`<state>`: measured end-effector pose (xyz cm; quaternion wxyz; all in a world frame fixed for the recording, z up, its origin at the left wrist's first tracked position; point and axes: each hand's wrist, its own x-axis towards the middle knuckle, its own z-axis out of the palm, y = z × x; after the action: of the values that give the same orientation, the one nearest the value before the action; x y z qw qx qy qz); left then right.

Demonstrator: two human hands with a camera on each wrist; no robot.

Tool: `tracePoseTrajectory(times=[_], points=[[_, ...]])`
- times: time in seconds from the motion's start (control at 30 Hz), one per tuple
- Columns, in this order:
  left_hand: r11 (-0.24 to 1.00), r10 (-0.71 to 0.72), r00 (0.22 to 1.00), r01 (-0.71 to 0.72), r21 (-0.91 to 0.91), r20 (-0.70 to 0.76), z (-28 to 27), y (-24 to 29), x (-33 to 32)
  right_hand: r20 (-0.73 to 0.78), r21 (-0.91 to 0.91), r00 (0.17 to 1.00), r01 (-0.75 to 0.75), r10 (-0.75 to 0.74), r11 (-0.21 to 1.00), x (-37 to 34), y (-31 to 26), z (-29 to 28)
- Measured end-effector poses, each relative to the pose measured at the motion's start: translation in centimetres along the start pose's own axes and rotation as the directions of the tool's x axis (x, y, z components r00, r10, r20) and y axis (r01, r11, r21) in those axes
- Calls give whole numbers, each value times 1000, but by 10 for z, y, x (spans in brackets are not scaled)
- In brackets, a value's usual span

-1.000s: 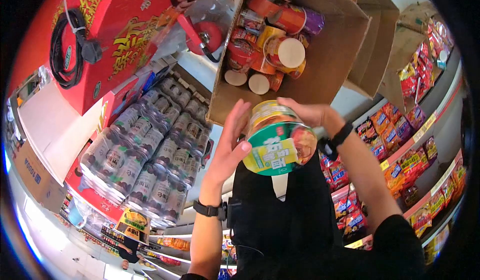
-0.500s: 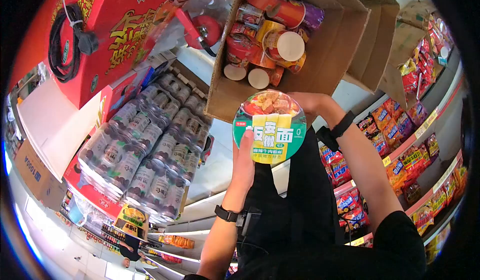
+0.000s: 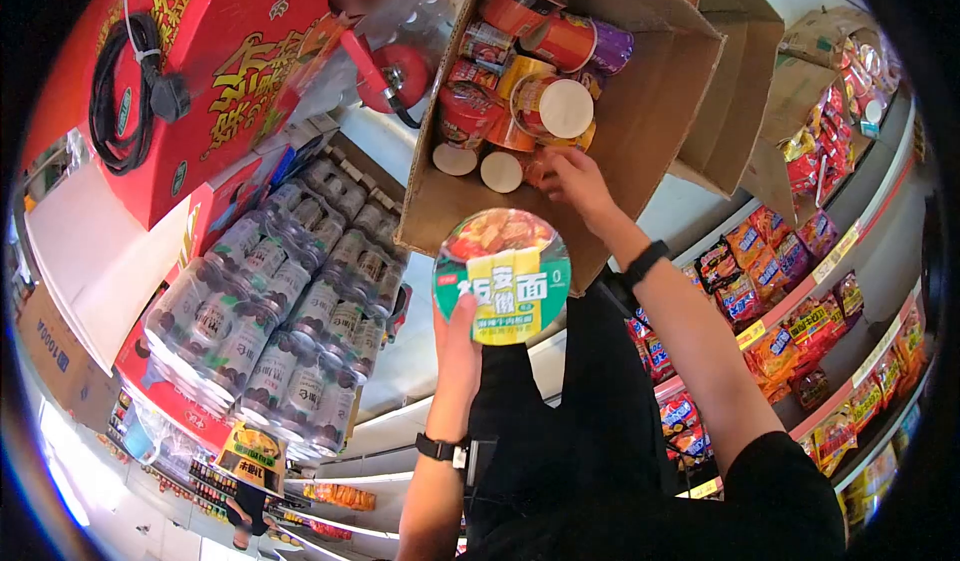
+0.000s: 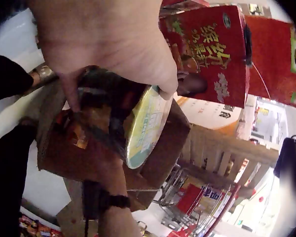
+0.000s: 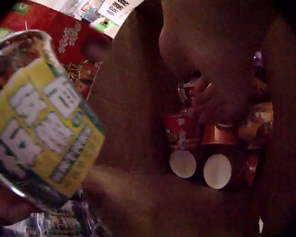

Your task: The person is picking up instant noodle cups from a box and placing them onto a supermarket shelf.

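In the head view my left hand (image 3: pixel 455 356) grips an instant noodle bowl (image 3: pixel 505 286), thumb over the edge of its green and yellow lid. The lid faces up toward me, near the front edge of an open cardboard box (image 3: pixel 655 91). My right hand (image 3: pixel 585 189) reaches into that box, fingers loosely bent beside several noodle cups. Among them are a red cup (image 3: pixel 468 113), a purple cup (image 3: pixel 611 49) and a cup with a white base (image 3: pixel 501 172). From the right wrist, the fingers (image 5: pixel 200 101) hang over the red and orange cups.
Shrink-wrapped drink cans (image 3: pixel 270 291) are stacked at left, below a large red carton (image 3: pixel 230 61) with a coiled black cable (image 3: pixel 125 111). A fire extinguisher (image 3: pixel 400 76) stands behind the box. Shelves of snack bags (image 3: pixel 770 251) run along the right. A person (image 3: pixel 247 509) is far off at lower left.
The noodle bowl was between both hands, then turned lid-up. My right hand has let go of it and moved into the box, while my left keeps hold, slightly lower and further left.
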<state>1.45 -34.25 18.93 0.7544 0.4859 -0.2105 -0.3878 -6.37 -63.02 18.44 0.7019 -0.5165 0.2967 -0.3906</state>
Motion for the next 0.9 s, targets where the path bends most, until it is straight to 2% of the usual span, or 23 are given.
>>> tracePoseTrajectory(times=[0.03, 0.07, 0.13, 0.17, 0.23, 0.27, 0.33, 0.37, 0.4, 0.47, 0.5, 0.53, 0.6, 0.63, 0.73, 0.9], points=[[999, 4, 999, -6, -36, -43, -3, 2, -5, -16, -43, 992, 124, -125, 991, 18, 7, 8], [999, 6, 999, -8, -33, -41, -8, 2, -9, -17, -41, 992, 127, -128, 991, 40, 17, 16], [999, 35, 995, -33, 22, -90, -19, 4, -16, 107, -310, 987, 146, -118, 939, 74, 22, 34], [998, 47, 994, -44, 34, -99, -23, 5, -19, 107, -308, 987, 148, -121, 940, 87, 16, 43], [996, 64, 992, -57, 68, -107, -32, 18, -19, 190, -478, 954, -117, 232, 871, 99, -11, 66], [993, 83, 989, -72, 93, -121, -36, 25, -17, 185, -469, 956, -118, 229, 875, 106, -17, 79], [991, 89, 987, -74, 116, -132, -44, 38, -11, 110, -113, 939, -315, 327, 942, 129, -17, 96], [991, 100, 986, -87, 102, -134, -47, 45, -9, 175, -29, 910, -376, 376, 926, 145, -16, 102], [991, 112, 984, -100, 89, -137, -49, 52, -7, 174, -25, 911, -375, 373, 927, 157, -4, 108], [995, 90, 985, -81, 65, -150, -53, 60, -1, 198, 398, 903, -429, 381, 810, 174, 10, 119], [995, 95, 981, -87, 53, -168, -59, 60, 3, 253, 360, 955, -239, 152, 902, 160, 10, 119], [995, 99, 977, -93, 42, -187, -63, 61, 7, 252, 358, 956, -238, 152, 903, 160, 16, 124], [994, 107, 976, -100, 48, -188, -68, 66, 10, 308, 561, 904, -424, 297, 711, 166, 28, 136], [995, 98, 978, -94, 36, -182, -70, 70, 11, 283, 631, 896, -442, 342, 638, 175, 42, 141], [996, 87, 982, -85, 19, -166, -74, 74, 8, 231, 652, 932, -361, 279, 667, 183, 63, 154], [998, 58, 989, -60, -10, -138, -68, 87, 2, 208, 573, 958, -281, 195, 770, 151, 47, 128]])
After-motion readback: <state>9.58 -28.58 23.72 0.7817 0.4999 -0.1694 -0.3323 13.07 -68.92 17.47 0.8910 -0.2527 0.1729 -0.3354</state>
